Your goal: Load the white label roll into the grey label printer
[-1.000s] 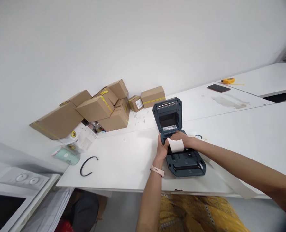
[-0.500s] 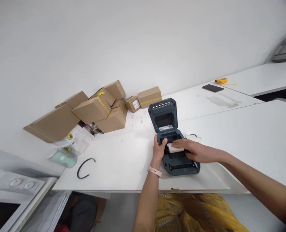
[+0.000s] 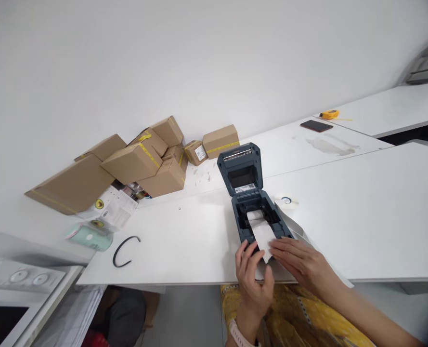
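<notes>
A dark blue-grey label printer [image 3: 239,212] stands at the table's front with its lid [image 3: 240,168] raised. Inside it sits a small white label roll [image 3: 255,215], and its paper strip [image 3: 263,236] is drawn out over the printer's front. My left hand [image 3: 252,274], wearing a pink wristband, is at the front left corner, fingers apart and curved beside the strip's end. Stretched fingers of my right hand [image 3: 300,262] touch the strip's right edge at the front; its thumb is hidden. Neither hand is closed round anything.
Another white label roll [image 3: 286,201] with a blue core lies right of the printer, its loose strip trailing forward. Cardboard boxes [image 3: 132,164] are piled at the back left. A black curved band [image 3: 117,253], mint-green tumbler [image 3: 91,237], phone [image 3: 317,126] and yellow tape measure [image 3: 330,114] also lie around.
Both hands have moved from the printer's inside and left side to its front edge. The label strip now reaches forward from the roll. My left hand has let go of the printer's side.
</notes>
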`<state>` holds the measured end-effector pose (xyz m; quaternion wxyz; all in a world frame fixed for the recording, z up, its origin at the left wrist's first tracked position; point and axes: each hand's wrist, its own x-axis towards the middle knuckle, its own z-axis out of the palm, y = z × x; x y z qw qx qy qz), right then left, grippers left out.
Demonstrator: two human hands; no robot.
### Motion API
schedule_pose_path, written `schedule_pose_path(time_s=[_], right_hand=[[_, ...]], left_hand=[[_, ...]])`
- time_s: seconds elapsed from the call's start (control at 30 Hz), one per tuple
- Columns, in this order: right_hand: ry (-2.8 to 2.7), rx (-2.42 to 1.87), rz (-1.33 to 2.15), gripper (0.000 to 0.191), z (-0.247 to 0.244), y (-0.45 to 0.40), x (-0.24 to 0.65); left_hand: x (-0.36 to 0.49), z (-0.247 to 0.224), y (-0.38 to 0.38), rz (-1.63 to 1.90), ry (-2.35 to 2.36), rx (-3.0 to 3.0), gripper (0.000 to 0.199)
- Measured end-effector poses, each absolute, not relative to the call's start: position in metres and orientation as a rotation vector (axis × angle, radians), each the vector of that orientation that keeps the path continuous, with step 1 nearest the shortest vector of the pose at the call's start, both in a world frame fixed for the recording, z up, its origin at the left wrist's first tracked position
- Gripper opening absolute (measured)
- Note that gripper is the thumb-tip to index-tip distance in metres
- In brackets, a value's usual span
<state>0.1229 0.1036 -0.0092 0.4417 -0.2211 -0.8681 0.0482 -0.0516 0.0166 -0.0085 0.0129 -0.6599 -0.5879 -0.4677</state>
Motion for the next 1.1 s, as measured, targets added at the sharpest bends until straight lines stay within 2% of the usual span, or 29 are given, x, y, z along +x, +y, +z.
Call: schedule_pose_path(time_s=[0.2, 0.33, 0.5, 0.6, 0.7, 0.87, 1.1], right_hand=[[-2.201, -0.667, -0.015, 0.052, -0.019, 0.08, 0.121], [-2.233, -0.675, 0.126, 0.05, -0.006, 0.085, 0.131], [-1.936, -0.822, 0.276, 0.046, 0.059, 0.15, 0.138], [-1.823, -0.865, 0.307, 0.056, 0.106, 0.209, 0.118], [-1.779, -0.857, 0.504, 0.066, 0.142, 0.258, 0.085], [-1.731, -0.765, 0.814, 0.052, 0.165, 0.289, 0.055], [-1.831, -0.542, 0.581, 0.021, 0.133, 0.222, 0.093]], left_hand=[[-0.052, -0.024, 0.024, -1.291, -1.68, -1.97, 0.027], [-0.052, -0.026, 0.026, -1.287, -1.608, -1.912, 0.024], [-0.05, -0.027, 0.025, -1.306, -1.594, -1.889, 0.023], [-0.049, -0.029, 0.024, -1.312, -1.579, -1.866, 0.023], [-0.047, -0.031, 0.023, -1.317, -1.573, -1.848, 0.024], [-0.041, -0.031, 0.022, -1.323, -1.57, -1.761, 0.022], [-0.038, -0.03, 0.019, -1.299, -1.623, -1.715, 0.022]])
